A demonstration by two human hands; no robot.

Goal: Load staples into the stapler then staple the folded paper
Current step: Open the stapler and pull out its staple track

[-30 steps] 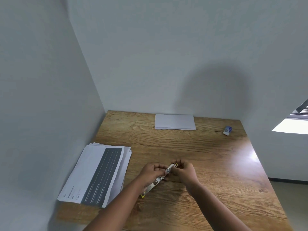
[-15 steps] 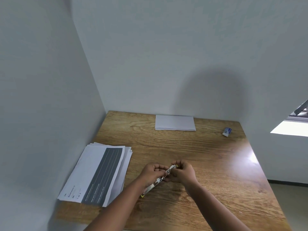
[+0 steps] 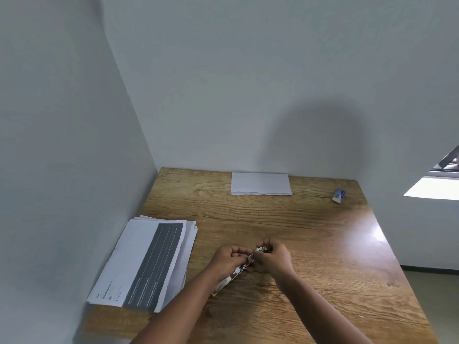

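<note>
A slim metallic stapler (image 3: 232,275) with yellow ends lies slanted over the near middle of the wooden table (image 3: 323,244). My left hand (image 3: 229,259) grips its middle from the left. My right hand (image 3: 273,256) is closed at its far end, fingers pinching there; whether it holds staples is hidden. The folded white paper (image 3: 260,183) lies flat at the back of the table, against the wall. A small blue and white staple box (image 3: 338,195) sits at the back right.
A stack of printed sheets (image 3: 146,259) with a dark grey band lies at the left near the side wall. Walls close the table at the back and left. A bright window patch shows at the right.
Both hands have stayed on the stapler in the same spot; only the fingers of my right hand shifted slightly at its far end.
</note>
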